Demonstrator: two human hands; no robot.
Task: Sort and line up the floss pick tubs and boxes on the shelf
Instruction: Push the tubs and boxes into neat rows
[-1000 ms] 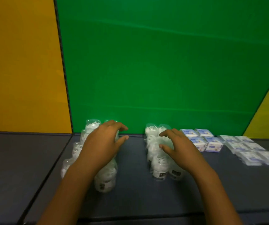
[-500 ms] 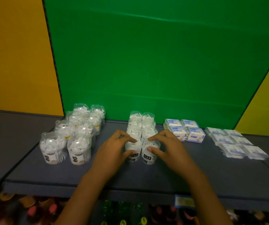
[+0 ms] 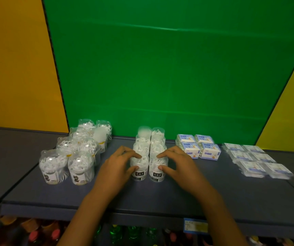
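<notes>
Both forearms reach over the shelf (image 3: 160, 197). The left hand (image 3: 115, 167) grips the front-left clear tub (image 3: 139, 168), the right hand (image 3: 180, 165) the front-right tub (image 3: 157, 169), both packed with white picks, mid-shelf.

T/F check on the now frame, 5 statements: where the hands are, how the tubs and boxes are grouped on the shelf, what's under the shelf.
1. The left hand and the right hand flank the two front tubs of the middle double row. True.
2. The blue boxes sit left of the middle row. False: they sit to its right.
3. The flat clear packs lie at the far right of the shelf. True.
4. The wide tubs at the left are stacked on the boxes. False: they stand on the shelf, apart from the boxes.
5. A price tag hangs on the shelf's front edge. True.
</notes>
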